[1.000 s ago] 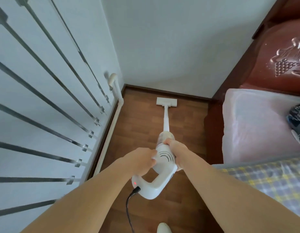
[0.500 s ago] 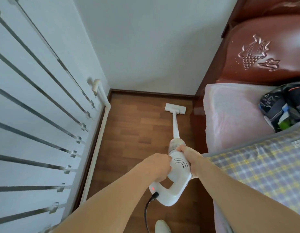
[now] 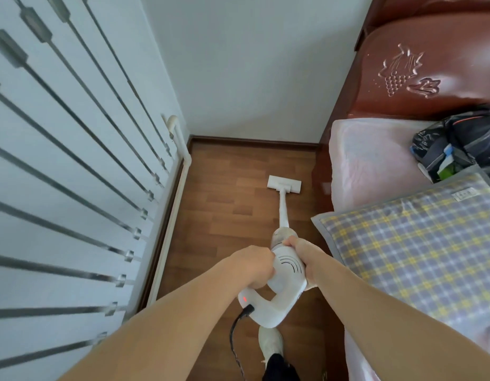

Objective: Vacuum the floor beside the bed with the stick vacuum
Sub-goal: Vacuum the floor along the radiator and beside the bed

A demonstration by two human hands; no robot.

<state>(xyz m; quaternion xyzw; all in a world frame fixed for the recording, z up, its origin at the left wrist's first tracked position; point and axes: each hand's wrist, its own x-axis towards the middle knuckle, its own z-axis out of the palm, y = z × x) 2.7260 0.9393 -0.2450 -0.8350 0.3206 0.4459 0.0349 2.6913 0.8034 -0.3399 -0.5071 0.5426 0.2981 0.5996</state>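
Observation:
A white stick vacuum [image 3: 285, 273] points away from me along the wooden floor [image 3: 224, 221] beside the bed [image 3: 375, 160]. Its flat floor head [image 3: 284, 183] lies on the boards close to the bed's side, short of the far skirting. My left hand [image 3: 253, 266] grips the left side of the motor body near the loop handle. My right hand [image 3: 301, 250] grips the right side of the body, just below the dust cup. A red light glows on the handle, and a black cord [image 3: 235, 334] hangs from it.
A white panelled wall with metal bars [image 3: 73, 174] and a white pipe [image 3: 180, 149] close off the left. The dark red headboard [image 3: 419, 64], a checked quilt [image 3: 419, 237] and a dark bag [image 3: 458, 144] fill the right. My white shoe [image 3: 271, 343] stands below the handle.
The vacuum head has drawn back from the far wall and shifted right toward the bed. Both hands keep their grip; my view has turned right and my shoe has stepped forward.

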